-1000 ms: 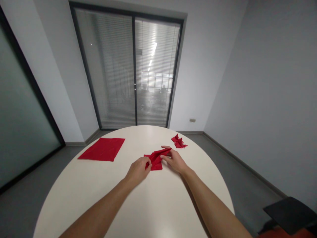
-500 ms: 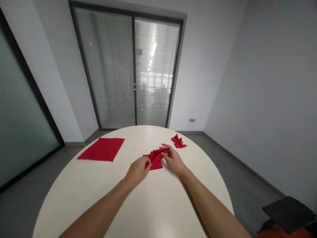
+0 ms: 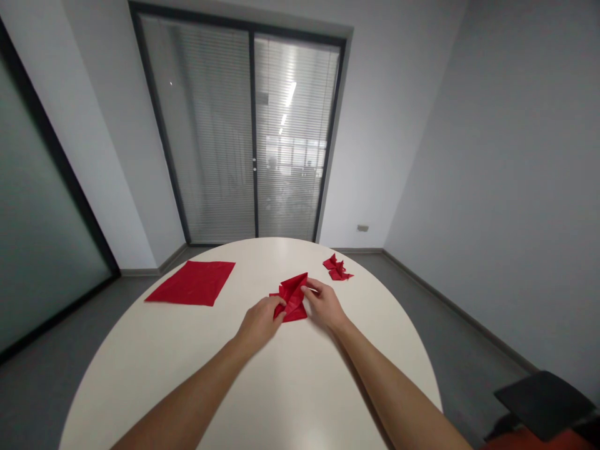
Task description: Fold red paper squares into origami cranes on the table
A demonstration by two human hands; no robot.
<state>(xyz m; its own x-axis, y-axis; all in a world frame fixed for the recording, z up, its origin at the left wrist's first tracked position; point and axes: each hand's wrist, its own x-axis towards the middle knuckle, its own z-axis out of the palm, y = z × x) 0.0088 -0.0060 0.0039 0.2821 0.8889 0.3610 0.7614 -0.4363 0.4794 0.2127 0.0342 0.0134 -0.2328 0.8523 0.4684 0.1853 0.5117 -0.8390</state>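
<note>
Between the fingers [image 3: 277, 302], a creased red sheet [image 3: 294, 299] rose in a pointed flap, left hand [image 3: 261, 317] pinching one side, right hand [image 3: 326, 305] the other; beyond the right fingertips [image 3: 313, 284] lay spiky folded pieces [image 3: 338, 271].

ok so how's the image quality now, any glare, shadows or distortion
Head view: pale glare on the table near the bottom edge, bright streaks in the right glass panel; head view again: a dark shadow beside the right forearm, leaning walls suggesting wide-angle distortion; also head view: fine creases on the held red piece look soft.
</note>
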